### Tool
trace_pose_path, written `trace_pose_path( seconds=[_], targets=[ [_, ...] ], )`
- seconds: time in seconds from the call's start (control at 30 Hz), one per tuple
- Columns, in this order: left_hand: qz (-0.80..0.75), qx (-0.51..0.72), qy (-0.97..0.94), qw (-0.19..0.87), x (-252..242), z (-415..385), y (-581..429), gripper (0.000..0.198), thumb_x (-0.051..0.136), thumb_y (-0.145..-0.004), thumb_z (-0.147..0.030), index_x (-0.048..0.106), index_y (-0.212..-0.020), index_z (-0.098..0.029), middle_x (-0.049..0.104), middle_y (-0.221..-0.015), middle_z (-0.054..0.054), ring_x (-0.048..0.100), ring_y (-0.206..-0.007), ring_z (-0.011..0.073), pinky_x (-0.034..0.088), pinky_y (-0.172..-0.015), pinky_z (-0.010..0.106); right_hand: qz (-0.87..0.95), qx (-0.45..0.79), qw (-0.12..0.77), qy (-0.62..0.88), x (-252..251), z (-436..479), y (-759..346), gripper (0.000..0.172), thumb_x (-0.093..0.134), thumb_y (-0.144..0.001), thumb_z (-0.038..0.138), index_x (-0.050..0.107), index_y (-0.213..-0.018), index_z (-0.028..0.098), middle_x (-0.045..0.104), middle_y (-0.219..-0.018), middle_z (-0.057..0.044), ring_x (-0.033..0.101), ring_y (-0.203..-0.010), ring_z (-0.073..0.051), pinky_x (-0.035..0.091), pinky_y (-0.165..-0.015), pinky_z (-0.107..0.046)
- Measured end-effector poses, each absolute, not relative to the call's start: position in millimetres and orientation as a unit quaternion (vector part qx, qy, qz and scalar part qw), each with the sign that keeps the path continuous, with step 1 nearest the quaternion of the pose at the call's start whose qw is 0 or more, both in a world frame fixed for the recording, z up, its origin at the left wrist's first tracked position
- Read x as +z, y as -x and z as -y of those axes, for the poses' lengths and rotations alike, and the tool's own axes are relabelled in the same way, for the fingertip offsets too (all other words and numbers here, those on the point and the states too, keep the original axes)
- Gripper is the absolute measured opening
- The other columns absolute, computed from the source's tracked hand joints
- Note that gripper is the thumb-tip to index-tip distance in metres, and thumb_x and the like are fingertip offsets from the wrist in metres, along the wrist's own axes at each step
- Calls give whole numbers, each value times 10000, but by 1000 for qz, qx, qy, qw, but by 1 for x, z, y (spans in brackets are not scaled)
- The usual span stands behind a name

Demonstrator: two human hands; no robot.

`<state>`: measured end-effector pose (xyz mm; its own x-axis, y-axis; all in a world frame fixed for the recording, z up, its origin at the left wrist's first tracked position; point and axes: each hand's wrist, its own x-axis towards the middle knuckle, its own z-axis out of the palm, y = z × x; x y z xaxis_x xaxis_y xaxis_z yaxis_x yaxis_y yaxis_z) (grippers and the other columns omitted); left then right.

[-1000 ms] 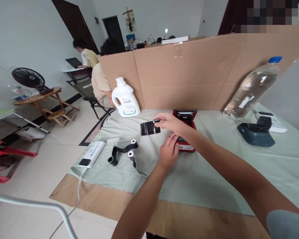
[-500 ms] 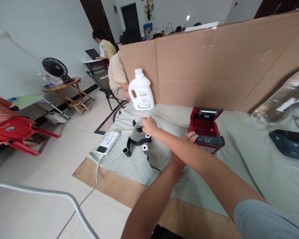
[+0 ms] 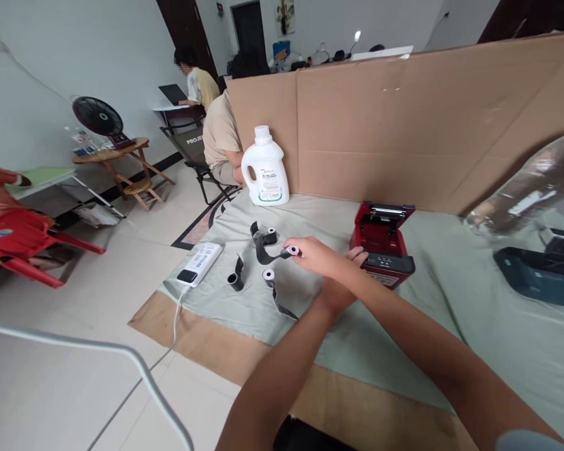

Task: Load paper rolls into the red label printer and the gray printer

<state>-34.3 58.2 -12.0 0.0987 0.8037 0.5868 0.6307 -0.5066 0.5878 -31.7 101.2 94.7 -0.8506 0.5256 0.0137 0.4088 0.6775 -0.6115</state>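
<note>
My right arm crosses over the left one. In my right hand point(image 3: 311, 254), fingers closed, is a small paper roll point(image 3: 292, 250) with a white end, and its loose dark strip trails left. My left hand point(image 3: 342, 294) grips the left side of a red and black thermal printer point(image 3: 388, 269), partly hidden behind the right wrist. The printer's lid stands up and its red bay shows. On the cloth nearby lie another roll point(image 3: 271, 235) behind the strip, a dark roll point(image 3: 235, 280) on the left, and a white-ended roll point(image 3: 269, 275) with its strip unrolled forward.
A white detergent jug point(image 3: 266, 169) stands at the back against a cardboard screen point(image 3: 380, 138). A power strip point(image 3: 200, 264) with a cable lies on the left of the cloth. A dark blue device point(image 3: 538, 272) sits at the right. Two people are seated beyond.
My right hand has moved right and nearer, drawing a paper roll with its strip. My left hand stays on the printer. The view has shifted slightly.
</note>
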Motion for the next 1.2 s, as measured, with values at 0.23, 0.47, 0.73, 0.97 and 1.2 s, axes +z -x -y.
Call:
trace_pose_path(
  seconds=[0.23,0.47,0.73,0.97,1.2],
  targets=[
    [-552,440,-706,55,-6,-53,31,392,480,-982,-245,589,-1355,-199,639,-1382,122,620,-1276,271,542,-1069,423,710,547,338,287,118,-104,-81,351,671,-773,352,571,-1094,254,653,-949,-9,621,-813,-178,491,-774,-309],
    [-537,462,-703,62,6,-47,28,426,446,-1001,-210,547,-1414,-222,562,-1496,91,572,-1352,215,496,-1131,370,602,632,347,344,145,-114,-177,423,523,-770,366,559,-1176,253,635,-992,-76,628,-834,-249,487,-663,-359],
    [-523,484,-702,17,2,-46,28,490,499,-991,-269,474,-1474,-189,542,-1482,152,567,-1340,238,521,-1089,375,823,364,187,394,119,-152,-166,612,607,-655,173,410,-1233,214,609,-999,-44,575,-774,-199,478,-677,-313],
    [-498,427,-749,-97,-8,-49,27,316,537,-1004,-325,713,-1265,-306,638,-1146,100,651,-971,178,549,-899,311,886,220,148,379,91,-176,-134,375,505,-758,27,551,-1092,189,670,-1229,-136,606,-1183,-264,453,-986,-347],
    [-517,413,-743,-101,-7,-62,14,312,499,-1031,-345,740,-1228,-362,640,-1028,73,599,-909,172,469,-870,309,860,215,64,459,94,-192,-110,351,582,-686,-9,635,-983,169,729,-1087,-139,668,-1024,-286,495,-834,-317]
  ],
)
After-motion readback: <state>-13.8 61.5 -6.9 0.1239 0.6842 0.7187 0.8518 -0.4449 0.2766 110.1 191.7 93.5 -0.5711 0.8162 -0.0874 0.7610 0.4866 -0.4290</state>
